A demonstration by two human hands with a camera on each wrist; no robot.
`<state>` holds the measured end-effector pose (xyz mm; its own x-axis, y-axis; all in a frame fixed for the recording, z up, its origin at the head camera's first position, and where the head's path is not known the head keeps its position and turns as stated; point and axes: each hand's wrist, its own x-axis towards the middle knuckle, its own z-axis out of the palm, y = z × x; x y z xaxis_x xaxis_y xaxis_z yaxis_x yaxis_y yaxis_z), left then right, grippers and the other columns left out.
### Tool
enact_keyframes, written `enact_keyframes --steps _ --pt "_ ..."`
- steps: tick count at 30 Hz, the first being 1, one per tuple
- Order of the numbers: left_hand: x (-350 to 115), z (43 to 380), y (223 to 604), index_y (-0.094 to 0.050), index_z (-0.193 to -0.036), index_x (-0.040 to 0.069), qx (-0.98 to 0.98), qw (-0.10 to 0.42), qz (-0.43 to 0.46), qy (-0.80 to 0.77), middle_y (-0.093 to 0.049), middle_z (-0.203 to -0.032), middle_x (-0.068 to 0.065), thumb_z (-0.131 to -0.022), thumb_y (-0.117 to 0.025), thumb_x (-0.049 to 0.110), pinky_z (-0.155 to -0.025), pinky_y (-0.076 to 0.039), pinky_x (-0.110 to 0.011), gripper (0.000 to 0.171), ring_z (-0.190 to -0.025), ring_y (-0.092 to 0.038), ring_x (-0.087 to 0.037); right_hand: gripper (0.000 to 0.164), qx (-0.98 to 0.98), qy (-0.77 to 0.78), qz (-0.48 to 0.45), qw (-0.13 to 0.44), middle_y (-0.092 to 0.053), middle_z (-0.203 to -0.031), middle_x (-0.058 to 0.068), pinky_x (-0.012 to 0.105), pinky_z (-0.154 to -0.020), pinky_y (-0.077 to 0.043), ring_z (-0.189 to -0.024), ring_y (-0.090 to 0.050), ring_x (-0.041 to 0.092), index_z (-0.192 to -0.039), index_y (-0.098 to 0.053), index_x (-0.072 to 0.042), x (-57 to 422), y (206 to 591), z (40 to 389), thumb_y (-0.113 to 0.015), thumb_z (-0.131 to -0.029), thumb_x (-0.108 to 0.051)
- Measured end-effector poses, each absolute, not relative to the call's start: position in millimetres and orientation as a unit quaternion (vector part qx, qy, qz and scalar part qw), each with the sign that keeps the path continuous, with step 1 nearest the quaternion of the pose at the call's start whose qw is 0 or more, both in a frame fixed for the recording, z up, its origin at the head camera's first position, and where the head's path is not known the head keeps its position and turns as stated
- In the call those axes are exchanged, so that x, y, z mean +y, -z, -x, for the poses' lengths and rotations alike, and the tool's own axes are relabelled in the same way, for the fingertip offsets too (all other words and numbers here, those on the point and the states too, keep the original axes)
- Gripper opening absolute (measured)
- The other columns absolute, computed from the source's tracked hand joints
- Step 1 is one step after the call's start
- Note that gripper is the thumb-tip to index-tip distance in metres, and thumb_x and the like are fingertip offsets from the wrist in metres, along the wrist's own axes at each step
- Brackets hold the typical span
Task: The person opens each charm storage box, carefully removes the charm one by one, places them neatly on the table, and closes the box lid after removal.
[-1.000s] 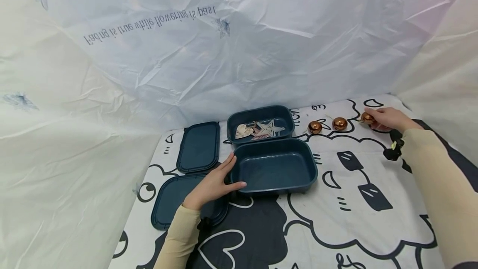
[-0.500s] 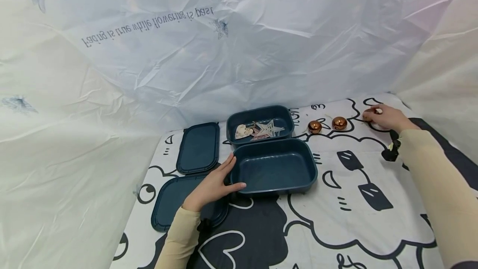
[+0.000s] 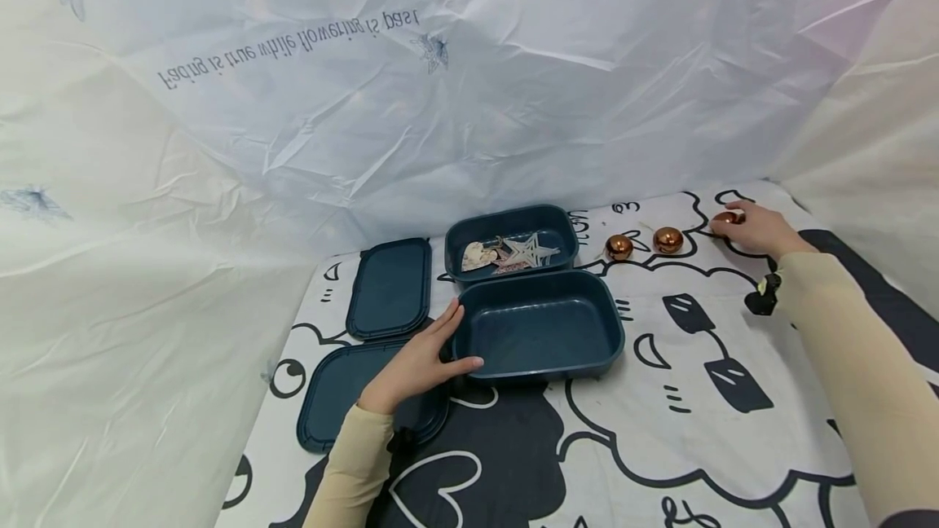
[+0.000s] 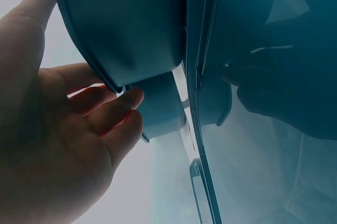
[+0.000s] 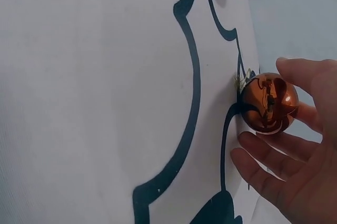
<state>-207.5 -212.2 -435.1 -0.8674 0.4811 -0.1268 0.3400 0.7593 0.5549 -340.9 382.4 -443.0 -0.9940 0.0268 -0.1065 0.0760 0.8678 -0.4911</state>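
My left hand (image 3: pixel 420 365) rests against the left end of the near dark blue plastic box (image 3: pixel 543 324), thumb at the front rim and fingers along the side. The left wrist view shows that hand (image 4: pixel 79 124) touching the box wall (image 4: pixel 126 23). At the far right, my right hand (image 3: pixel 763 231) holds a shiny copper-coloured Christmas bauble (image 3: pixel 729 218). In the right wrist view, thumb and fingers curve round this bauble (image 5: pixel 268 103), which sits against the cloth. Two more baubles, one in the middle (image 3: pixel 667 240) and one on the left (image 3: pixel 619 248), lie beside it.
A second blue box (image 3: pixel 513 218) behind the near one contains a white star ornament (image 3: pixel 530 251) and other small decorations. Two blue lids, one far (image 3: pixel 390 288) and one near (image 3: pixel 345 389), lie on the left. White sheeting (image 3: pixel 440 104) rises behind the patterned cloth (image 3: pixel 660 446).
My right hand has shifted slightly away and up in the head view, and the bauble at its fingers has moved a little with it. My left hand has stayed at the box.
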Motion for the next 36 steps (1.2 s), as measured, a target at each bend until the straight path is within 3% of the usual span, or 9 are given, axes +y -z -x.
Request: enact_keyframes --steps 6,17,23,36 --pt "-212 207 436 -0.014 -0.163 0.022 0.927 0.131 -0.221 -0.273 -0.005 -0.170 0.003 -0.089 -0.062 0.068 -0.115 -0.032 -0.054 0.100 -0.152 -0.019 -0.026 0.094 0.962 0.268 -0.024 0.057 -0.035 -0.134 0.046 0.070 -0.094 -0.039 -0.119 -0.038 0.063 -0.151 -0.019 0.016 385 444 343 -0.042 -0.100 -0.060" --pt "-212 208 436 -0.014 -0.163 0.022 0.927 0.128 -0.223 -0.274 -0.005 -0.170 0.003 -0.089 -0.062 0.069 -0.115 -0.033 -0.053 0.100 -0.152 -0.019 -0.025 0.094 0.962 0.267 -0.022 0.059 -0.035 -0.134 0.047 0.070 -0.094 -0.038 -0.119 -0.039 0.064 -0.152 -0.018 0.015 384 442 343 -0.044 -0.100 -0.059" --pt "-212 207 435 -0.014 -0.163 0.022 0.929 0.129 -0.220 -0.270 0.000 -0.167 0.013 -0.089 -0.061 0.070 -0.116 -0.032 -0.052 0.100 -0.152 -0.020 -0.024 0.096 0.956 0.287 -0.021 0.056 -0.031 -0.138 0.047 0.072 -0.095 -0.037 -0.122 -0.035 0.063 -0.155 -0.013 0.012 384 440 341 -0.042 -0.101 -0.061" --pt "-211 201 425 -0.016 -0.163 0.020 0.937 0.136 -0.218 -0.237 -0.005 -0.169 0.004 -0.088 -0.061 0.071 -0.115 -0.033 -0.052 0.101 -0.151 -0.021 -0.025 0.093 0.958 0.283 -0.029 0.043 -0.026 -0.141 0.048 0.072 -0.096 -0.036 -0.122 -0.034 0.064 -0.154 -0.013 0.014 387 426 333 -0.039 -0.103 -0.059"
